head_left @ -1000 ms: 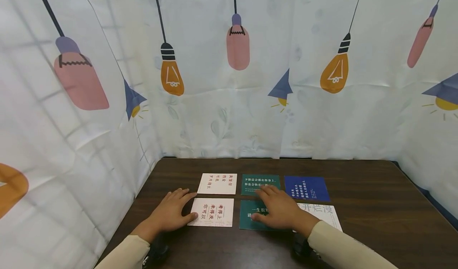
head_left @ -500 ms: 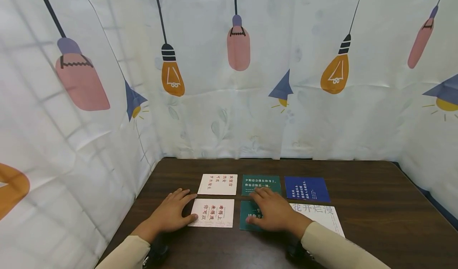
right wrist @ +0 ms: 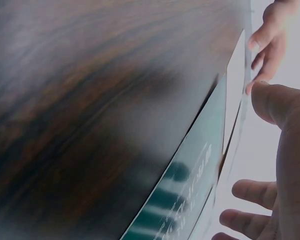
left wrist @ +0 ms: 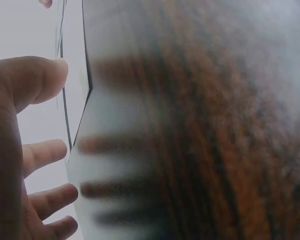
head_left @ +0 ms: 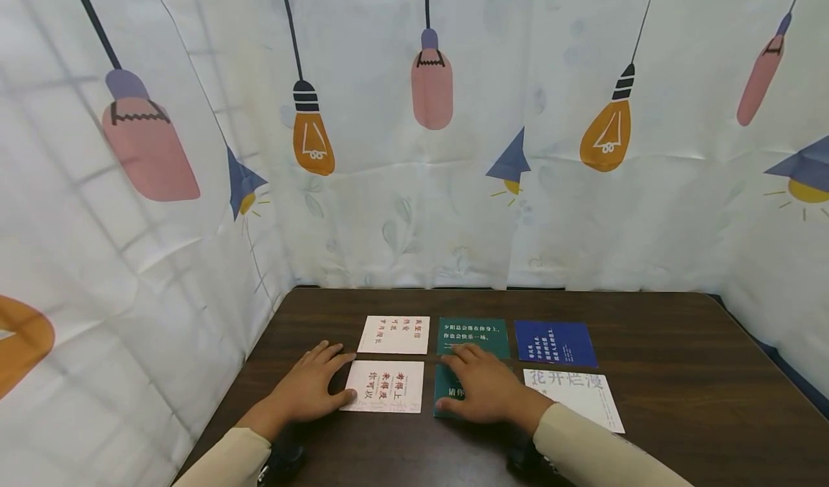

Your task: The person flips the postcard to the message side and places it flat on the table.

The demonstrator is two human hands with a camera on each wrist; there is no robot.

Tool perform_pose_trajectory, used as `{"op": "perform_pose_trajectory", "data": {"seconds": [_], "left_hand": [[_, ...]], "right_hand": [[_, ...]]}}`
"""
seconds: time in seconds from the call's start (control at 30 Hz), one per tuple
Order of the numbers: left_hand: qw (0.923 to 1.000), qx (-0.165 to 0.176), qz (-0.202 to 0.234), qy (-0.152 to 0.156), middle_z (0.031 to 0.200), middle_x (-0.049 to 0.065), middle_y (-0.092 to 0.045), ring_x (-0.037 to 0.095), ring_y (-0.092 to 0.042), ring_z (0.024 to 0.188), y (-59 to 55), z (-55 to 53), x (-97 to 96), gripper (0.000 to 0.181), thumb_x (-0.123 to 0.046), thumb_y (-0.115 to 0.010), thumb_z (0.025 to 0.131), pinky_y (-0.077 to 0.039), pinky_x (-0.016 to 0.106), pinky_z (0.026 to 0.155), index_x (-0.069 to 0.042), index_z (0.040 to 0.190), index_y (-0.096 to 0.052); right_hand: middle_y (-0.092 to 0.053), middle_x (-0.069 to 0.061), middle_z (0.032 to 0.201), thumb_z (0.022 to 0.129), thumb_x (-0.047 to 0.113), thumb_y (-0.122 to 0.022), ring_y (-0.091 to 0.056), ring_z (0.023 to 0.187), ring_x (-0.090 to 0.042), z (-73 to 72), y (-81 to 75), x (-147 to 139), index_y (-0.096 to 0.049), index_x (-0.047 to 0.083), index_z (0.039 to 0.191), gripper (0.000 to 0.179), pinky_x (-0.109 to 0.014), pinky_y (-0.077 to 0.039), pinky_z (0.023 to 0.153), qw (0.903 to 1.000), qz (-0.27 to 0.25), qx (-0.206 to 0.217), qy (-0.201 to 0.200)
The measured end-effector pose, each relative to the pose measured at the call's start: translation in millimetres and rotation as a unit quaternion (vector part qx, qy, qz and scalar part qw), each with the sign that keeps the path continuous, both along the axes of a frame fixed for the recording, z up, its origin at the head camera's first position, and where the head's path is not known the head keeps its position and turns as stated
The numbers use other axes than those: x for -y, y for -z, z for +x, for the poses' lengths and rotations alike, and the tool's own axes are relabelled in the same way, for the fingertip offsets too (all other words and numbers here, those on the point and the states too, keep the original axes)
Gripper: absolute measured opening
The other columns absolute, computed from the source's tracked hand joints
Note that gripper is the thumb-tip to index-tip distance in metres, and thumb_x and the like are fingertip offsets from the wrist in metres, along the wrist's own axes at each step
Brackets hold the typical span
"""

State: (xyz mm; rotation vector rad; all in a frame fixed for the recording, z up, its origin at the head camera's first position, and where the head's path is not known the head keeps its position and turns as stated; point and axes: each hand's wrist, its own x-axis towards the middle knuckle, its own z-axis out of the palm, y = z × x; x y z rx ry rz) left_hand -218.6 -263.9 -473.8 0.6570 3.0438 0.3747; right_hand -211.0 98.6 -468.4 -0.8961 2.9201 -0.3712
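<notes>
Several printed cards lie in two rows on a dark wooden table. My left hand, fingers spread, is at the left edge of the near white card with red characters; its thumb reaches that card's edge. My right hand is over the near green card and hides most of it. In the right wrist view a gap shows between the right fingers and the green card. Beyond are a white card, a green card and a blue card. Neither hand holds anything.
At the right of the near row lies a white card with large grey characters. The brown table extends to the right. A white curtain with lamp prints hangs behind the table and along its sides.
My right hand has moved left over the near green card, uncovering the near-right white card and more of the far green card. The left hand has stayed in place.
</notes>
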Motion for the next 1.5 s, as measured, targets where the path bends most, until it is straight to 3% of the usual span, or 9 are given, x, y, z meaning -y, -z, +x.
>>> {"op": "perform_pose_trajectory", "data": {"seconds": [0.53,1.17,1.5], "left_hand": [[1.0,0.001,-0.003,-0.001,0.155,0.021,-0.041,0.047,-0.023,0.149,6.9,-3.2,2.7,0.069,-0.058,-0.069,0.089,-0.026,0.066,0.112,-0.016,0.144,-0.059],[0.9998,0.019,0.004,-0.002,0.157,0.02,-0.038,0.047,-0.022,0.149,3.0,-3.7,1.3,0.069,-0.06,-0.069,0.089,-0.03,0.068,0.108,-0.018,0.143,-0.059],[0.9995,0.025,0.016,-0.005,0.155,0.02,-0.041,0.047,-0.023,0.148,2.8,-8.6,0.8,0.067,-0.06,-0.074,0.085,-0.03,0.07,0.107,-0.02,0.137,-0.062]], "right_hand": [[-0.043,-0.01,0.157,0.092,0.069,-0.059,-0.037,0.145,-0.032,-0.7,1.0,23,-0.052,0.015,0.15,0.08,-0.056,-0.035,0.111,1.0,0.004,0.001,-0.008],[-0.041,-0.013,0.157,0.09,0.067,-0.064,-0.033,0.147,-0.035,-8.3,5.5,39,-0.053,0.011,0.148,0.081,-0.052,-0.03,0.115,0.9999,0.01,0.005,0.0],[-0.037,-0.017,0.157,0.085,0.066,-0.069,-0.029,0.147,-0.037,-12.6,7.5,43,-0.058,0.012,0.143,0.08,-0.057,-0.027,0.116,1.0,-0.005,0.003,0.007]]}}
